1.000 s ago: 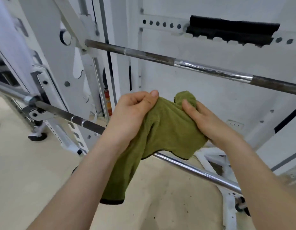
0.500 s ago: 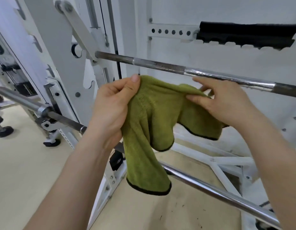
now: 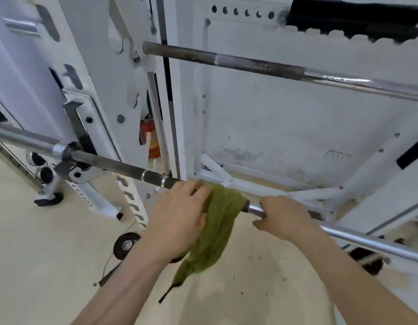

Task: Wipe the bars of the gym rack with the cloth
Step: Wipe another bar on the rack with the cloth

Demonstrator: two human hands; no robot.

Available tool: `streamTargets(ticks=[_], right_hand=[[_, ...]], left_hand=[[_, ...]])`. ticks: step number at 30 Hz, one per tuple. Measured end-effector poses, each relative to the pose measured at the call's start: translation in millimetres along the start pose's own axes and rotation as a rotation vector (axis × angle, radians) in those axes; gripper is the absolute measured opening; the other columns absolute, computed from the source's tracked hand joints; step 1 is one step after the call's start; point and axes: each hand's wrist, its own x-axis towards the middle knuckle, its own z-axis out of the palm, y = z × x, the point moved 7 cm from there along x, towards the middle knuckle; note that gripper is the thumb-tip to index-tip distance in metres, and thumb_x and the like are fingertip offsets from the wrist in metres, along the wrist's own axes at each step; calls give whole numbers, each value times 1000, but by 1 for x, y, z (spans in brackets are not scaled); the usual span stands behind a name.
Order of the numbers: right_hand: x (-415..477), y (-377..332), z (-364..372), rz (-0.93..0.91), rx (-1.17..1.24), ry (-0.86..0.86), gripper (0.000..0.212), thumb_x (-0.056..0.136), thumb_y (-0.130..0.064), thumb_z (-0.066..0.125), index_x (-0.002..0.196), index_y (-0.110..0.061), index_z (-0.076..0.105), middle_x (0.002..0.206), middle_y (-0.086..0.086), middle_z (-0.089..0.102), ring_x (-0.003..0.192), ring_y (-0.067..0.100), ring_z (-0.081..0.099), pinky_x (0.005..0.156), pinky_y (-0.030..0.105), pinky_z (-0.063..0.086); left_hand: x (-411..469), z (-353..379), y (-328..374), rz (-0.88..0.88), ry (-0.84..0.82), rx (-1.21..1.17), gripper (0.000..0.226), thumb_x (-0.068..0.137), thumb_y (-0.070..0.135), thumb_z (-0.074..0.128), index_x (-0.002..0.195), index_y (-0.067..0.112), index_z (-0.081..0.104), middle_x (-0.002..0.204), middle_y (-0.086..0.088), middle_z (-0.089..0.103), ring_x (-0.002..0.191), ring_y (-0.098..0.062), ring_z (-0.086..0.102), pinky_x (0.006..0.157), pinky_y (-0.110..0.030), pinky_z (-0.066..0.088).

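Note:
A green cloth [image 3: 217, 228] is draped over the lower barbell [image 3: 123, 165], which runs from the left down to the lower right. My left hand [image 3: 180, 214] grips the cloth on the bar, its fingers over the top. To the right of the cloth my right hand [image 3: 281, 216] is wrapped round the bare chrome part of the same bar. The cloth's loose end hangs below the bar toward the floor. A second bar [image 3: 262, 64], part dark and part chrome, crosses higher up on the white rack [image 3: 105, 73].
White rack uprights and braces [image 3: 273, 186] stand behind the lower bar. A red fire extinguisher [image 3: 151, 139] shows behind the upright. A black roll of tape [image 3: 127, 245] and some dark debris lie on the beige floor. A black pad [image 3: 353, 17] sits top right.
Both hands came down from in front of the upper bar to the lower bar. The cloth, held spread between them before, now lies over the lower bar, and my right hand has let it go.

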Motion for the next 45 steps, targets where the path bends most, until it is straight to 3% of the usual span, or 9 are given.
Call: streamTargets(ticks=[3, 5, 8, 13, 21, 30, 38, 41, 45], right_hand=[[-2, -10, -7, 87, -72, 251, 15, 86, -42, 51, 82, -28, 50, 81, -5, 61, 73, 20, 59, 58, 27, 35], [-2, -10, -7, 120, -78, 262, 14, 87, -39, 49, 79, -27, 51, 70, -7, 51, 65, 19, 52, 56, 26, 35], [2, -8, -2, 169, -121, 235, 14, 89, -32, 48, 83, -25, 58, 66, -7, 46, 63, 19, 52, 56, 28, 38], [0, -5, 5, 177, -147, 258, 23, 92, -23, 50, 69, -26, 49, 66, -9, 49, 66, 16, 58, 59, 28, 46], [0, 5, 2, 126, -84, 201, 18, 87, -36, 51, 71, -28, 53, 62, -9, 54, 54, 7, 51, 47, 22, 32], [29, 11, 23, 69, 265, -205, 22, 72, -35, 64, 80, -15, 60, 69, -2, 57, 57, 16, 53, 56, 27, 41], [16, 6, 15, 72, 93, 29, 24, 81, -31, 52, 60, -24, 45, 62, -6, 54, 64, 17, 56, 56, 27, 43], [14, 8, 10, 66, 83, 52, 23, 82, -30, 56, 62, -26, 46, 64, -6, 55, 60, 12, 53, 50, 24, 36], [10, 6, 9, 72, 123, 9, 11, 83, -32, 62, 74, -27, 58, 66, -7, 58, 57, 6, 55, 48, 17, 33]], left_hand=[[32, 36, 27, 292, 70, 131, 73, 68, 37, 77, 133, 23, 46, 125, -1, 57, 111, -25, 54, 97, -39, 43], [54, 45, 43, 344, 34, 195, 50, 74, 30, 73, 117, 19, 50, 102, -1, 61, 92, -23, 57, 74, -34, 46], [85, 50, 68, 471, -222, 198, 24, 81, 37, 62, 96, 19, 58, 77, 3, 58, 70, -18, 56, 55, -30, 39], [101, 64, 104, 516, -686, 1, 26, 74, 48, 67, 81, 24, 62, 74, 7, 60, 67, -12, 56, 61, -30, 48], [86, 52, 50, 444, -177, -56, 16, 75, 38, 60, 87, 27, 57, 68, 10, 53, 66, -17, 55, 55, -28, 42], [74, 42, -34, 209, -55, 123, 15, 74, 34, 63, 86, 26, 58, 78, 9, 57, 71, -16, 58, 54, -27, 40], [72, 58, 91, 403, -136, 153, 12, 85, 25, 58, 89, 22, 47, 79, 4, 63, 60, -22, 46, 58, -30, 26], [70, 59, 98, 530, 31, 210, 20, 79, 28, 67, 92, 22, 54, 72, 6, 60, 59, -18, 55, 56, -29, 28], [68, 51, 31, 387, 48, 101, 49, 75, 47, 68, 117, 26, 54, 104, 6, 63, 101, -20, 59, 100, -40, 37]])
